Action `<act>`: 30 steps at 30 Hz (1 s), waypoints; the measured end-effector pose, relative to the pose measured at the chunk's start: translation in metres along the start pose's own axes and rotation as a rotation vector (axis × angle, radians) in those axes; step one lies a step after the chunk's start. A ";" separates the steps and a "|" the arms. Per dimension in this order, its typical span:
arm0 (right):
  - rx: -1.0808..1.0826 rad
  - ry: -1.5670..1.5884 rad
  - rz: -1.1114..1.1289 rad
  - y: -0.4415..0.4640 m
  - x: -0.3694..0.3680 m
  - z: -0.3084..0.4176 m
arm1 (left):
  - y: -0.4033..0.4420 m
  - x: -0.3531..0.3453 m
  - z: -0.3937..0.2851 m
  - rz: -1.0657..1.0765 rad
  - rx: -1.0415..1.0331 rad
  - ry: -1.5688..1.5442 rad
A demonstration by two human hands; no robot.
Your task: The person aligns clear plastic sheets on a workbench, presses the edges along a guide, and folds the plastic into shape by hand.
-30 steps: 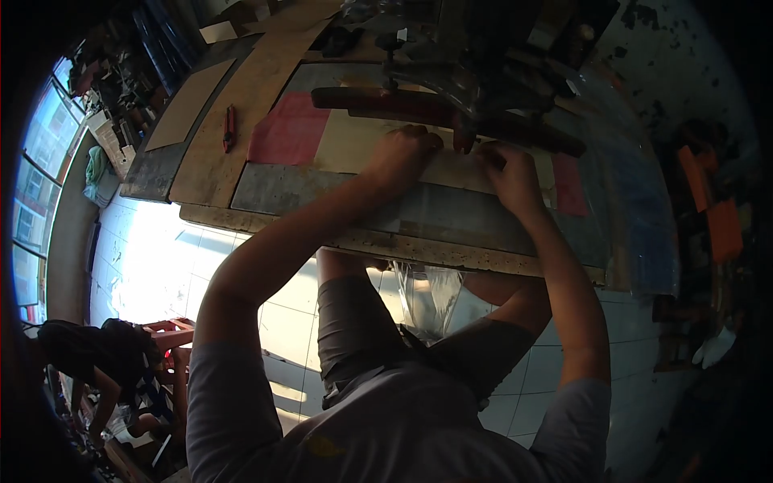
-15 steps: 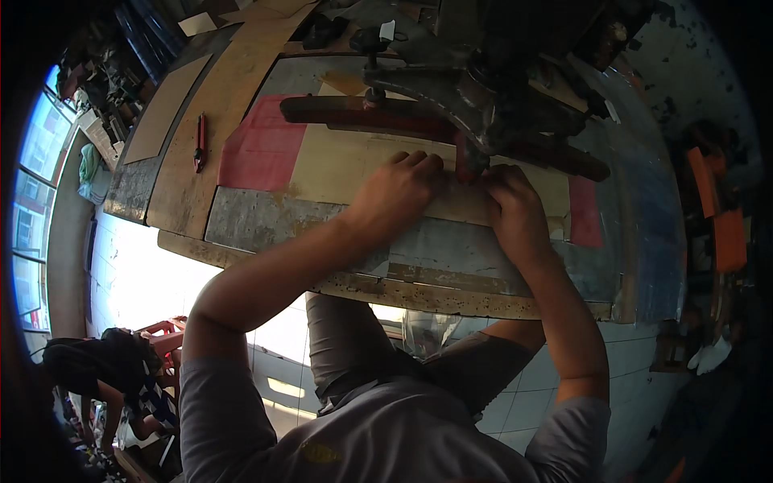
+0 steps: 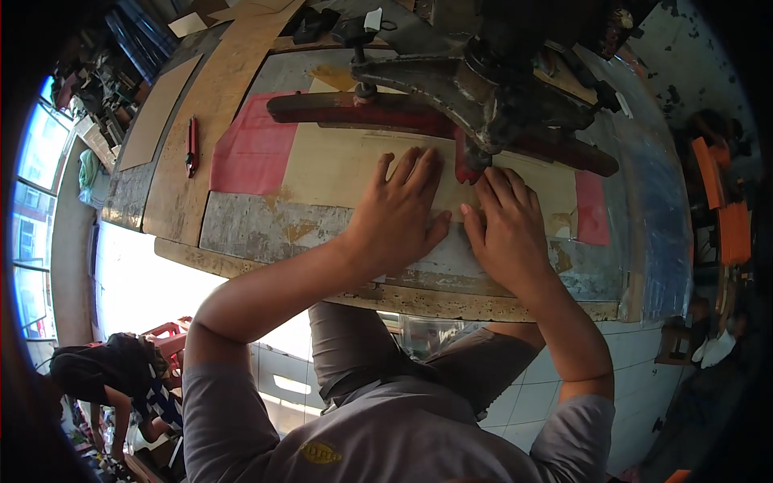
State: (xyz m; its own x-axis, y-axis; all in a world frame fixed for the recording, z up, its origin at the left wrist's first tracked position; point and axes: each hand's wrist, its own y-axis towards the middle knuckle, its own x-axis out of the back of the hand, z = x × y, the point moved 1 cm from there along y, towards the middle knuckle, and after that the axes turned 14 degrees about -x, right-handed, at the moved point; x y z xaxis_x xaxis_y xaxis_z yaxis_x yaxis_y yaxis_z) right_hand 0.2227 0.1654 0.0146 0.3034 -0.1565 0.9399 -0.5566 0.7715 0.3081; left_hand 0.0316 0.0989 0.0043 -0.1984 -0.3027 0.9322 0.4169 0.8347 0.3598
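My left hand (image 3: 397,205) lies flat with spread fingers on a cream sheet (image 3: 326,165), its fingertips close to the long red-and-dark metal bar (image 3: 403,114). On the other side of the bar's red central tip (image 3: 469,165), my right hand (image 3: 515,229) rests with its fingers stretched out toward the bar. Neither hand grips anything. Red-pink sheets show at the left (image 3: 251,149) and right ends of the cream one. A heavy cast-metal frame (image 3: 439,76) carries the bar over the worn grey board (image 3: 250,221).
A red utility knife (image 3: 192,149) lies on the wooden board at left, near a brown cardboard sheet (image 3: 157,117). Clear plastic (image 3: 656,225) covers the table's right side. Another person (image 3: 113,374) bends over at lower left. Orange objects (image 3: 733,233) stand at far right.
Both hands have gone from curled fingers beside the bar's central tip to flat, stretched fingers, and sit slightly nearer my body. The view has shifted slightly.
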 end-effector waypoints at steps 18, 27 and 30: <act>-0.024 -0.067 -0.007 0.005 -0.004 0.002 | 0.000 -0.005 -0.009 -0.004 -0.020 -0.103; -0.030 -0.080 -0.016 0.010 -0.008 0.001 | 0.003 -0.011 -0.006 -0.003 0.009 -0.134; -0.037 -0.083 -0.013 0.011 -0.009 0.000 | 0.003 -0.012 -0.005 0.018 0.007 -0.128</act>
State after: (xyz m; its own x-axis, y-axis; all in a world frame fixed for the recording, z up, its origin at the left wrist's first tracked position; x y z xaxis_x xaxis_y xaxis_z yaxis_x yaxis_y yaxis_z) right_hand 0.2137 0.1755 0.0099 0.2444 -0.2161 0.9453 -0.5233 0.7913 0.3162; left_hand 0.0396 0.1033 -0.0054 -0.3023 -0.2269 0.9258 0.4155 0.8428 0.3422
